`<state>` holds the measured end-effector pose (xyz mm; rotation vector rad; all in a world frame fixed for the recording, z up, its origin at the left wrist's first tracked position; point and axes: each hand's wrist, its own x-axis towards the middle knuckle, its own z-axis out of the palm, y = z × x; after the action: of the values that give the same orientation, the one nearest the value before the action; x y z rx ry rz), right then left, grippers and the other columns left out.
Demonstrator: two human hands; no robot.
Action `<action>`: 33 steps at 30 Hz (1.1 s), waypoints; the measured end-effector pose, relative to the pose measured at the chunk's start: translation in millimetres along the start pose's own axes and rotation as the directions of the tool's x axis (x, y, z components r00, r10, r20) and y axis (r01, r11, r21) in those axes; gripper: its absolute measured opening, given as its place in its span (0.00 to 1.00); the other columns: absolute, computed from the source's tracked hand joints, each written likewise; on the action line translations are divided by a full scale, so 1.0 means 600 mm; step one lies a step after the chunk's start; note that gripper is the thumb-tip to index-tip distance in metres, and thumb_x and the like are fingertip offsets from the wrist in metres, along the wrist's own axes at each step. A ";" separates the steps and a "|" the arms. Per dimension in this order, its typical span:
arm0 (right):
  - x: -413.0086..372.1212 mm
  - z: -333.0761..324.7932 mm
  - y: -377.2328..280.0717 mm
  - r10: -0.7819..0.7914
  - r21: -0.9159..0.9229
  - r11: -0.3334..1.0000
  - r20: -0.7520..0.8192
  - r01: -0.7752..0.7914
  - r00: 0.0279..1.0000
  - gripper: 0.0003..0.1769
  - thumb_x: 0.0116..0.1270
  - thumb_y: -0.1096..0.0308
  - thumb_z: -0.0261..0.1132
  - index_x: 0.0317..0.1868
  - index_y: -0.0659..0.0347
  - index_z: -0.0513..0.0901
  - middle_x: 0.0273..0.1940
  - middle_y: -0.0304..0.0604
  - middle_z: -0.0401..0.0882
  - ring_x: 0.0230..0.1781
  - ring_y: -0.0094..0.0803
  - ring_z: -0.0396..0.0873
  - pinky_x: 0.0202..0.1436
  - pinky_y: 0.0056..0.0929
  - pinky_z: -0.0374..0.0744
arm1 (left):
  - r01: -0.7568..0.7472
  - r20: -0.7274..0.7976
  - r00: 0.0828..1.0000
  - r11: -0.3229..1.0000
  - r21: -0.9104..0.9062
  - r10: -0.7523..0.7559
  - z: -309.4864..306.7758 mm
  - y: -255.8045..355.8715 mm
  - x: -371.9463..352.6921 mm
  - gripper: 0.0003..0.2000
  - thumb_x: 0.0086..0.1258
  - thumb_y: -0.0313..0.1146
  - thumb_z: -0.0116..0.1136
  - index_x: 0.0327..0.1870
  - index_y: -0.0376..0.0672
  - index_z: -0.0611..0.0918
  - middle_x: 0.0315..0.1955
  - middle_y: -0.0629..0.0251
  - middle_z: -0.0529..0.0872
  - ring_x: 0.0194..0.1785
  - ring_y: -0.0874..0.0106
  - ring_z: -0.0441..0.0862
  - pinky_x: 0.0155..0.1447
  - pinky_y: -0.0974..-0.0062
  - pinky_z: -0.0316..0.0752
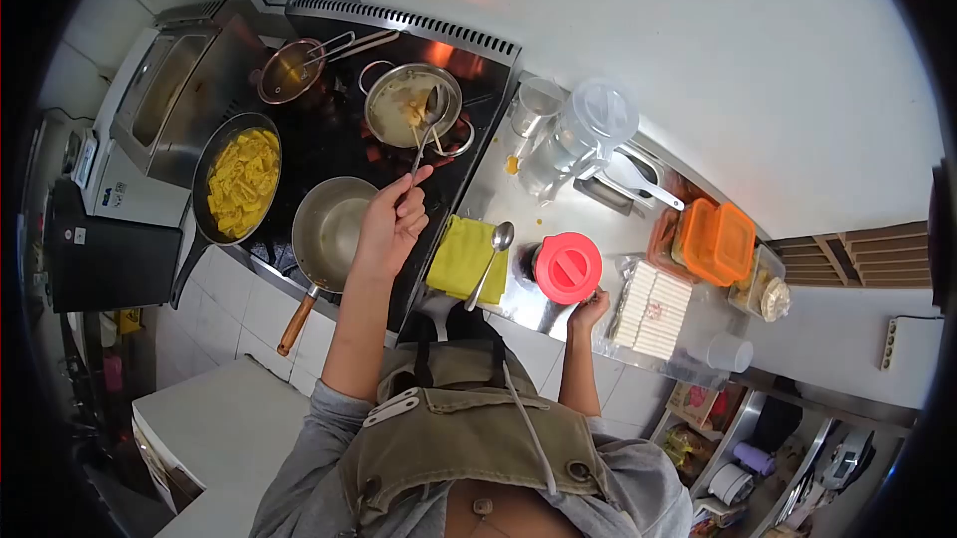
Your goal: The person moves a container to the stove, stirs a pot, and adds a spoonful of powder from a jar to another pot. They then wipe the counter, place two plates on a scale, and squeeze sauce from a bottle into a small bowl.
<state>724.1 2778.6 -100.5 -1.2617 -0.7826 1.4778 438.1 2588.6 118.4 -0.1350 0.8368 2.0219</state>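
Note:
My left hand point(391, 224) grips the handle of a metal ladle point(431, 114) whose bowl dips into a steel pot point(411, 104) of pale food on the black stove point(339, 129). My right hand point(588, 311) rests on the steel counter edge, touching the base of a container with a red lid point(567, 267). A spoon point(491, 261) lies across a yellow cloth point(465, 257) between my two hands.
A dark pan of yellow pasta point(239, 182), an empty steel pan with a wooden handle point(329, 229) and a small saucepan point(289, 69) sit on the stove. A clear jug point(588, 134), an orange-lidded box point(716, 239) and a white packet point(655, 309) stand on the counter point(518, 201).

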 end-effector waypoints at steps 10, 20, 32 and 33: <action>-0.014 -0.056 0.022 0.029 -0.027 0.999 0.029 -0.028 0.999 0.13 0.57 0.68 0.48 0.17 0.61 0.71 0.18 0.32 0.65 0.19 0.19 0.62 0.21 0.21 0.60 | 0.002 0.039 0.999 1.000 0.007 -0.003 -0.012 -0.012 -0.010 0.14 0.72 0.34 0.43 0.51 0.32 0.73 0.13 0.78 0.60 0.14 0.86 0.52 0.23 0.86 0.51; -0.005 -0.103 0.021 0.042 -0.355 0.935 0.116 0.002 0.992 0.15 0.62 0.65 0.48 0.26 0.66 0.76 0.23 0.35 0.67 0.26 0.22 0.66 0.28 0.23 0.65 | -0.125 -0.006 0.991 0.938 0.323 0.133 -0.011 -0.030 0.005 0.12 0.70 0.31 0.42 0.49 0.36 0.74 0.22 0.74 0.69 0.24 0.85 0.62 0.29 0.87 0.60; -0.197 0.296 -0.206 0.364 -0.399 0.917 0.830 -0.007 0.422 0.21 0.73 0.54 0.43 0.47 0.65 0.72 0.31 0.42 0.77 0.30 0.25 0.75 0.37 0.22 0.73 | -0.049 0.056 0.998 0.909 0.413 0.028 0.012 -0.071 0.068 0.07 0.69 0.36 0.50 0.41 0.45 0.79 0.30 0.78 0.75 0.35 0.86 0.70 0.45 0.84 0.64; -0.188 0.327 -0.195 0.361 -0.398 0.917 0.835 0.003 0.415 0.21 0.73 0.54 0.43 0.47 0.65 0.72 0.31 0.42 0.77 0.30 0.25 0.75 0.37 0.22 0.73 | -0.033 0.040 0.999 0.923 0.382 0.019 0.019 -0.070 0.071 0.08 0.69 0.36 0.51 0.41 0.44 0.79 0.29 0.78 0.74 0.35 0.86 0.69 0.45 0.83 0.65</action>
<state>562.7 2730.7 90.4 -0.6773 -1.7295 2.3213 449.4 2640.6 88.8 0.1352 1.1982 1.8388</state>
